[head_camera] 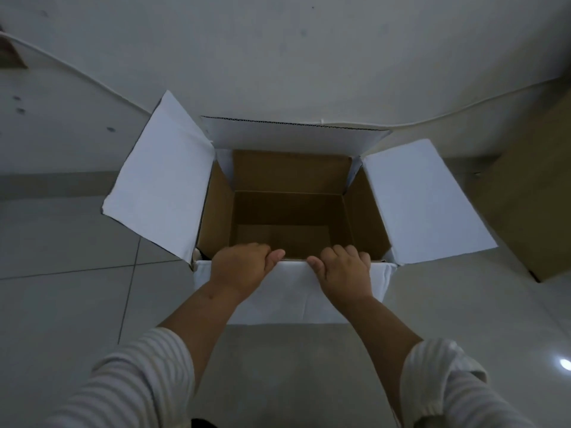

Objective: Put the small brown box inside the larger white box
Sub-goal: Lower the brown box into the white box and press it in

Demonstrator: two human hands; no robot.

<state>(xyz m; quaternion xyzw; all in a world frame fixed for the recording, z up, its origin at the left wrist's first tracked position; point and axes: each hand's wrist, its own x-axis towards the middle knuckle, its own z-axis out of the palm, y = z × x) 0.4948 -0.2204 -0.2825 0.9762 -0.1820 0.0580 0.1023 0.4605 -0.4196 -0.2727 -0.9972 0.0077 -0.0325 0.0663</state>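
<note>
Now both hands (244,267) gripping white box (426,199) rim.

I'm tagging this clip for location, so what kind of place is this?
Probably a plain indoor room, perhaps for storage or packing. The white box sits on a grey tiled floor against a bare pale wall, with another brown cardboard box at right.

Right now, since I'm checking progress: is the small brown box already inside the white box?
No, the white box stands open and its brown interior is bare, with both hands gripping its near rim.
</note>
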